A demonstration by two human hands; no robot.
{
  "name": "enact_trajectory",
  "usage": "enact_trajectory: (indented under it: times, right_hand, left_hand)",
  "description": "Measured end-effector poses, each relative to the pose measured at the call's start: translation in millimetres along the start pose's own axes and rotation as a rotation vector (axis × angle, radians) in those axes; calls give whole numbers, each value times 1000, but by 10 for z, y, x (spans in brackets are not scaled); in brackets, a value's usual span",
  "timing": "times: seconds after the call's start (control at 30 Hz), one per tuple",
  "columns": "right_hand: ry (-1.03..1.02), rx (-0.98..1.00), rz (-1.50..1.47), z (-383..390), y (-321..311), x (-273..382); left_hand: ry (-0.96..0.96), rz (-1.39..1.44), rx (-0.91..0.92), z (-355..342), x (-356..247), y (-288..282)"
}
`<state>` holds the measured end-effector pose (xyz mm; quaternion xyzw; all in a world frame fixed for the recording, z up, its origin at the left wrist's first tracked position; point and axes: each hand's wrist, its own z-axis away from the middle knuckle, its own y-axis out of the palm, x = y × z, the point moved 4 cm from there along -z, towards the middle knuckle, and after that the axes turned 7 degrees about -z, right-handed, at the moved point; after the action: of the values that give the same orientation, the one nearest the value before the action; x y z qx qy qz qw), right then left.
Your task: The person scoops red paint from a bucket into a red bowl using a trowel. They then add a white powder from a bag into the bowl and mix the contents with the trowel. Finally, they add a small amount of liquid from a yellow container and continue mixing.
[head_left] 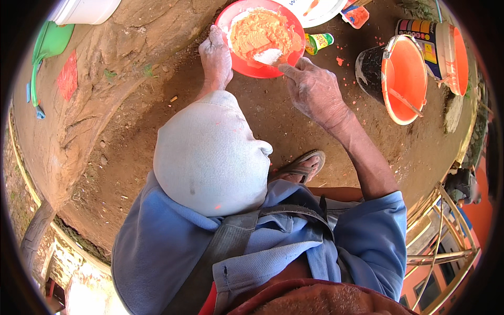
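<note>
Putty half blended in the red basin

Paste [260, 34] fills most of the shallow red basin [294, 58], which sits on the bare ground at the top of the view. Most of the mass is already an even orange, so the mixing looks well advanced; a white patch [268, 55] near the front edge is not yet worked in, and I judge that this streak is what is left to fold through. The right hand [315, 89] pinches the handle of a flat scraper [273, 60], fingers pressed together around it, its blade lying in the white patch. The left hand [216, 55], dusted pale, rests on the basin's left rim with the fingers curled over the edge, steadying it.

Just right of the basin lies a small green and yellow tin [318, 42] on its side. Further right stands a black bucket [399, 79] coated orange inside, with a stick leaning in it, and beside it a second paint pail [443, 52] with a colourful label. Orange flecks dot the packed brown earth [273, 121]. A thick tree root [100, 89] crosses the left side, a green dustpan [50, 44] lies beyond it, and an orange wall [480, 210] shows at far right.
</note>
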<state>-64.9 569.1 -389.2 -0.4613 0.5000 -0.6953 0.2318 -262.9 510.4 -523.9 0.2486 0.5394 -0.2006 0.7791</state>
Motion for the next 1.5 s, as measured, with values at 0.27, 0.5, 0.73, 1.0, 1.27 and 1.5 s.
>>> enact_trajectory:
  times: [0.27, 0.5, 0.73, 1.0, 1.27, 1.5]
  right_hand:
    - [103, -67, 69, -288, 66, 94]
    - [180, -244, -31, -496, -186, -64]
    - [311, -72, -59, -675, 62, 8]
    - [142, -37, 35, -661, 23, 171]
    - [-101, -50, 99, -268, 64, -151]
    - [-173, -12, 185, -268, -108, -326]
  left_hand:
    - [97, -82, 9, 150, -181, 116]
    - [184, -216, -76, 212, -240, 56]
    - [221, -329, -98, 219, -122, 156]
    - [207, -237, -105, 200, -207, 8]
    - [140, 77, -128, -15, -114, -62]
    - [7, 151, -45, -5, -84, -82]
